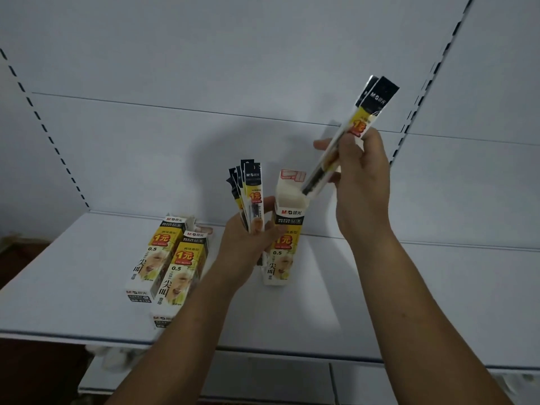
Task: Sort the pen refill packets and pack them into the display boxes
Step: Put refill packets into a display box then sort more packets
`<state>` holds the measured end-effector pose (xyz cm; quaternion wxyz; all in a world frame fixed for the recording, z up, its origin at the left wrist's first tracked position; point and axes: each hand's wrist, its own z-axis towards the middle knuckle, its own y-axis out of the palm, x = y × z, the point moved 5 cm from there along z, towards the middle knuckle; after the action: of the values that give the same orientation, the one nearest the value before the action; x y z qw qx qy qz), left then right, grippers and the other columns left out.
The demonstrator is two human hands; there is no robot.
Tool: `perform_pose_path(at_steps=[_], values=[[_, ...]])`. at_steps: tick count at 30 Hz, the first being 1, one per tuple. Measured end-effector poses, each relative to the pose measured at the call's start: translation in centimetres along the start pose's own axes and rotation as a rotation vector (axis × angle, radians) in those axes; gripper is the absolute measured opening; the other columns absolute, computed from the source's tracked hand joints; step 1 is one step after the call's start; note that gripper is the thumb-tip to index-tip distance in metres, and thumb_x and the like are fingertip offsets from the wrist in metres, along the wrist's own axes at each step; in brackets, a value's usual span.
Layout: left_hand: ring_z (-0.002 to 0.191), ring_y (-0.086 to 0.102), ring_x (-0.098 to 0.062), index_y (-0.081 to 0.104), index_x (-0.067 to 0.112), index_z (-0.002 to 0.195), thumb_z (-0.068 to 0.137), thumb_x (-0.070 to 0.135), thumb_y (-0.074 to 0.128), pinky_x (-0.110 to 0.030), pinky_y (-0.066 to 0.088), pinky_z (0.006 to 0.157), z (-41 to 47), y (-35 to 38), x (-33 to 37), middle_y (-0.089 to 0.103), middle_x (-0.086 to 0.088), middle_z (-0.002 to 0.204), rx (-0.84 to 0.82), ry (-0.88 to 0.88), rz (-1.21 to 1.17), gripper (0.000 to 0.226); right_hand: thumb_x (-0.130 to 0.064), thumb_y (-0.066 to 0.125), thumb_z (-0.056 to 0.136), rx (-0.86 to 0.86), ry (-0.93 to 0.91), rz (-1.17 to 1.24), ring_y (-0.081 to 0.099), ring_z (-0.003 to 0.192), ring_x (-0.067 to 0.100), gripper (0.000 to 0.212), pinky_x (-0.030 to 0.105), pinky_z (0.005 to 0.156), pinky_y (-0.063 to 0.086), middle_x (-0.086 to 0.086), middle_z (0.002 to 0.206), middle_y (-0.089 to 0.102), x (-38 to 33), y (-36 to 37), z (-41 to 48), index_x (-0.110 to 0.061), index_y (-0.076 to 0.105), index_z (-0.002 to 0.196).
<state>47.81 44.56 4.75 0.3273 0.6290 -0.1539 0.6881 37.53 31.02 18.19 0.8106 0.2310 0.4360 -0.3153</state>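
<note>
Right hand (363,182) holds packets (375,100) at box (285,249) mouth

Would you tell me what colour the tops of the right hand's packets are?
The packets have black tops with white lettering; the head view shows it.

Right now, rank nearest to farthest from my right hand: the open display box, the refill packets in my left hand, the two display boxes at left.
1. Open display box, under the right hand.
2. Refill packets, centre, in the left hand.
3. Two display boxes, far left.
</note>
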Motion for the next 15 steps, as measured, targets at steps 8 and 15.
perform_pose_path(at_steps=[8,15], values=[[0.062,0.066,-0.002,0.065,0.017,0.137,0.090,0.000,0.075,-0.023,0.055,0.063,-0.2,-0.3,0.1,0.075,0.004,0.083,0.022,-0.006,0.048,0.051,-0.021,0.056,0.106,-0.077,0.009,-0.313,0.066,0.080,0.007,0.013,0.012,0.068,0.050,0.004,0.089,0.070,4.3,1.7,-0.6,-0.013,0.062,0.098],[0.060,0.067,-0.003,0.063,0.017,0.138,0.091,0.000,0.075,-0.021,0.054,0.061,-0.9,-0.1,0.9,0.074,0.006,0.075,0.003,0.017,0.105,0.051,-0.030,0.064,0.101,-0.123,-0.024,-0.433,0.064,0.100,0.001,0.015,0.008,0.074,0.044,-0.014,0.103,0.071,5.1,1.0,-1.4,-0.023,0.070,0.114]])
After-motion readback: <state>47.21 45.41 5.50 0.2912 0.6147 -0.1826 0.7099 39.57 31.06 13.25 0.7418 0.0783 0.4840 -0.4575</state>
